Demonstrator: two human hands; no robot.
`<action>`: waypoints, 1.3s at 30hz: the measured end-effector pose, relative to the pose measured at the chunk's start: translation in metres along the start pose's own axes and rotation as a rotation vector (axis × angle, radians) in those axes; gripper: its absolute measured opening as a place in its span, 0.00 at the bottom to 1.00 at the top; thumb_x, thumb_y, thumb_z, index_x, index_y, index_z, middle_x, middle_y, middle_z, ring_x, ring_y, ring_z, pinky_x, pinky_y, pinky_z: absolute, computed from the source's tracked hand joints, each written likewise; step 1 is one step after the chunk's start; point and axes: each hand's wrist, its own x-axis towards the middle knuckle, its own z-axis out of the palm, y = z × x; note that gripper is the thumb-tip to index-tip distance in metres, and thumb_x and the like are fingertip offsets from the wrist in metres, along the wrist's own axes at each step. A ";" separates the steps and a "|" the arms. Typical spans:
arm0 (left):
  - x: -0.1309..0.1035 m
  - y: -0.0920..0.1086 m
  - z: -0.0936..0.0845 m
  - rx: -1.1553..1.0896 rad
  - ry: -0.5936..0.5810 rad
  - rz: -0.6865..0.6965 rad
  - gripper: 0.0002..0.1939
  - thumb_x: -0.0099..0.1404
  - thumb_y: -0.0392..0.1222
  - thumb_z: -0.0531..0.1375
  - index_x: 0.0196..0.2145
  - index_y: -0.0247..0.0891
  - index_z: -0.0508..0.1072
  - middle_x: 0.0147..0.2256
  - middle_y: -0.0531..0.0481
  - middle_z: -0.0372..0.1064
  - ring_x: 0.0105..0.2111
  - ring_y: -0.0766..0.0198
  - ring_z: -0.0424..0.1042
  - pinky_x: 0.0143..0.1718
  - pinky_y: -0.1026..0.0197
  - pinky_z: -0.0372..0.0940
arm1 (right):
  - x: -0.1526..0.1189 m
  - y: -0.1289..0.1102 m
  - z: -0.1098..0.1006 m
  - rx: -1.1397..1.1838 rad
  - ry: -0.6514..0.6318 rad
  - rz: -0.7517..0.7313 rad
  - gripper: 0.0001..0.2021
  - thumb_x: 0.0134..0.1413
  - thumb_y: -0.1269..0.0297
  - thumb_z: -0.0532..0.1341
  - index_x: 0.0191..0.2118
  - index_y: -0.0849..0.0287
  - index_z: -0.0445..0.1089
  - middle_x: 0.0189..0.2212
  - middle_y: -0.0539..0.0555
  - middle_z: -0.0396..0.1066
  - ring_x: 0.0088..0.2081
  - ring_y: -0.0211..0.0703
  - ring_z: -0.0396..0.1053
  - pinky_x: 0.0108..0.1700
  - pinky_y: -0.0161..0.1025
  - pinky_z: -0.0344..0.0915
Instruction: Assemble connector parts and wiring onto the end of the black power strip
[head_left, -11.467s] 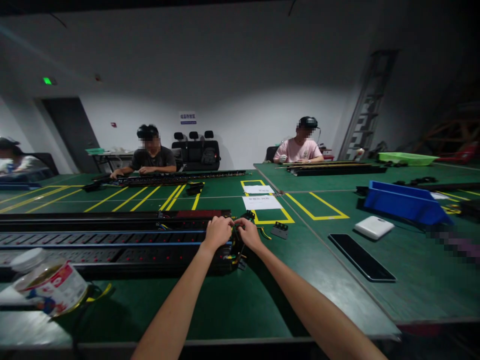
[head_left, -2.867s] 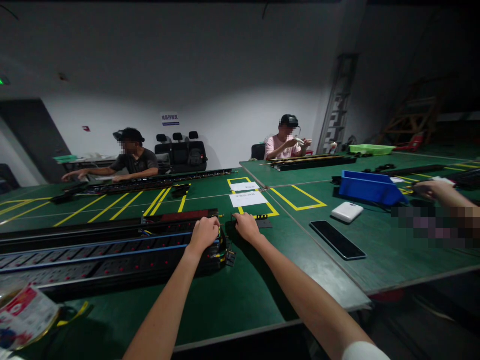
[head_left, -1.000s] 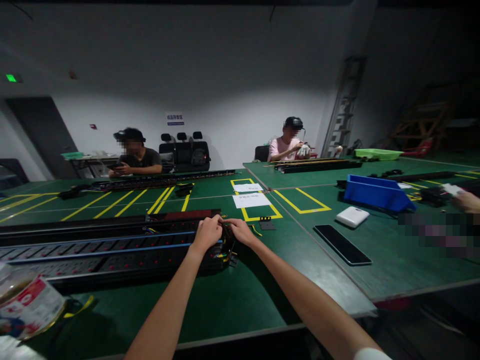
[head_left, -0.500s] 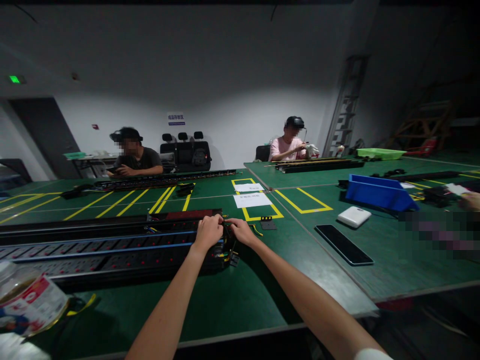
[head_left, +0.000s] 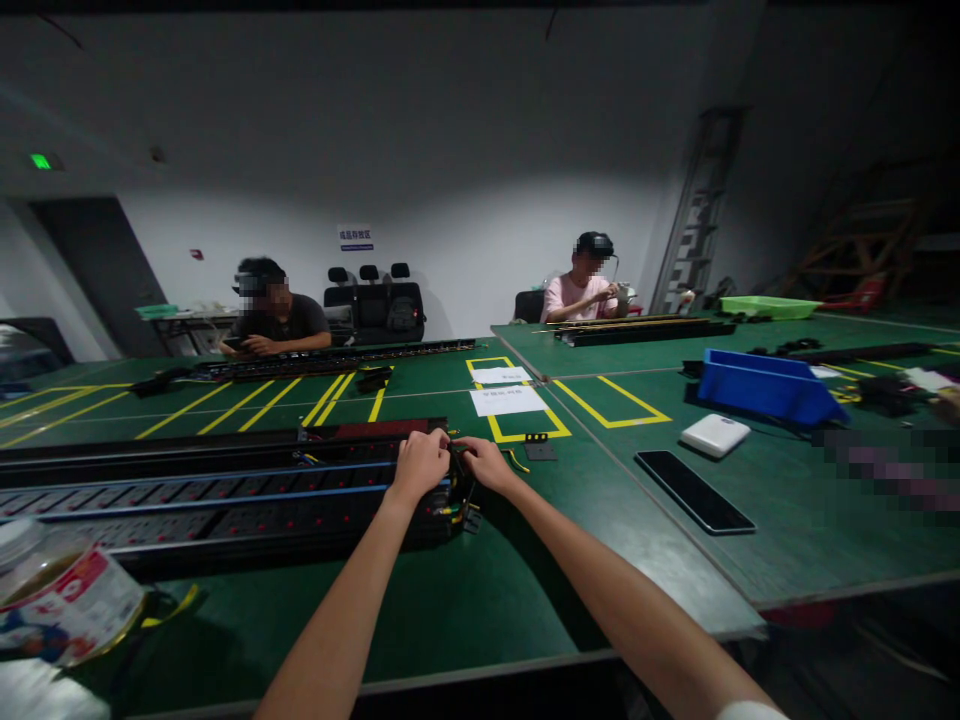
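Long black strips with rows of socket-like modules and red dots, probably power strips [head_left: 300, 522], lie side by side on the green table. My left hand [head_left: 422, 462] rests over the right end of the strips, its fingers bent and pressed around a small dark part. From the other side my right hand [head_left: 486, 464] meets it, thumb and fingers closed at the same dark end piece. What exactly sits between the fingertips is hidden. Coloured wires [head_left: 450, 514] stick out of the strip ends below my hands. A small black bracket [head_left: 540, 447] lies right of my right hand.
A large drink bottle [head_left: 71, 610] stands at the near left. To the right lie a phone [head_left: 694, 490], a white box-shaped device [head_left: 715, 435] and a blue bin [head_left: 769, 388]. Paper sheets [head_left: 510, 402] lie beyond my hands. Two people sit across the table with other strips [head_left: 645, 332].
My hands stay at the strip end with almost no movement. The view has shifted slightly. The person at the far left has turned the head downward.
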 end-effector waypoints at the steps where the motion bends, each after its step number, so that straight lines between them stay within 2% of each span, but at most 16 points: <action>1: 0.000 0.000 0.000 0.002 -0.005 -0.001 0.14 0.64 0.34 0.54 0.44 0.44 0.74 0.42 0.47 0.76 0.48 0.53 0.70 0.50 0.53 0.61 | 0.000 0.000 0.000 0.001 0.001 -0.005 0.24 0.50 0.76 0.53 0.50 0.59 0.78 0.48 0.55 0.78 0.50 0.48 0.74 0.56 0.42 0.65; 11: 0.000 0.000 0.000 -0.008 -0.006 0.005 0.14 0.63 0.35 0.53 0.42 0.43 0.76 0.42 0.47 0.77 0.48 0.53 0.70 0.51 0.52 0.62 | -0.003 -0.004 -0.003 0.002 -0.004 0.008 0.25 0.49 0.76 0.53 0.50 0.58 0.78 0.44 0.54 0.80 0.43 0.47 0.75 0.51 0.41 0.68; 18: 0.000 0.001 0.001 -0.004 -0.014 0.005 0.14 0.64 0.35 0.53 0.43 0.43 0.76 0.42 0.47 0.76 0.49 0.53 0.70 0.52 0.52 0.61 | -0.004 -0.007 -0.005 0.001 -0.005 -0.013 0.24 0.51 0.75 0.53 0.50 0.57 0.78 0.46 0.54 0.79 0.46 0.47 0.74 0.52 0.41 0.66; 22: 0.000 0.001 0.000 -0.012 -0.006 0.005 0.14 0.63 0.35 0.53 0.42 0.43 0.76 0.42 0.47 0.77 0.48 0.52 0.70 0.52 0.51 0.62 | -0.004 -0.007 -0.005 0.006 -0.013 0.015 0.25 0.49 0.76 0.53 0.50 0.60 0.78 0.41 0.55 0.80 0.40 0.46 0.75 0.47 0.40 0.68; 28: -0.002 0.002 -0.001 0.000 -0.006 0.004 0.15 0.63 0.35 0.53 0.42 0.43 0.77 0.41 0.46 0.77 0.48 0.52 0.71 0.50 0.51 0.63 | -0.004 -0.002 -0.003 0.003 -0.014 0.018 0.25 0.48 0.76 0.54 0.50 0.59 0.78 0.36 0.53 0.79 0.37 0.46 0.74 0.46 0.40 0.68; 39: -0.004 0.005 -0.004 -0.007 -0.027 -0.007 0.13 0.65 0.34 0.53 0.43 0.42 0.74 0.42 0.44 0.76 0.49 0.52 0.70 0.52 0.51 0.61 | -0.002 0.009 0.000 0.027 -0.011 0.011 0.25 0.47 0.75 0.54 0.50 0.58 0.78 0.35 0.53 0.79 0.37 0.45 0.74 0.46 0.41 0.69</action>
